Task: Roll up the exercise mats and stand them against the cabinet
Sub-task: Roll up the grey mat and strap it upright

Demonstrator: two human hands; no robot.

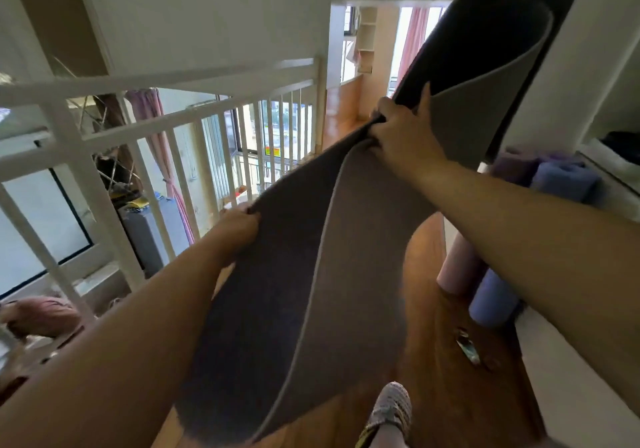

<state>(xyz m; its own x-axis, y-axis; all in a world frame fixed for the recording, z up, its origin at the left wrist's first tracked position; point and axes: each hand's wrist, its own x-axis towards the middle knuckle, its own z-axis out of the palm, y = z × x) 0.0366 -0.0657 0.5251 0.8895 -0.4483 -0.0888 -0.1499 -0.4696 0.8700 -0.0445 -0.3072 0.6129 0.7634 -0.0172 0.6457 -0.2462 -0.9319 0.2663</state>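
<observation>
Nearest, a foot in a knitted shoe [391, 409] stands on the wooden floor [446, 361]. The grey mat [294, 291] is in the air above the middle of the floor. Its lower end hangs down beside the foot, and I cannot tell whether it touches the boards.

The left hand [239, 226] has its fingers curled tight around the mat's left edge. Higher and farther out, the right hand [398, 132] is clenched on a bunched fold of the same mat. Above that hand the far end flops over in a wide, loose curl.

Along the right edge of the floor a pink roll [457, 267] and a blue roll [491, 298] appear to stand against a white cabinet [571, 395], with more rolled mats [561, 181] farther back. A white railing [173, 125] runs along the floor's left edge.

By my reading this mat is only lifted, and no real roll has been started. The next move calls for getting it flat or taut, squaring one short end, and winding tightly enough that it will stand beside the others.
</observation>
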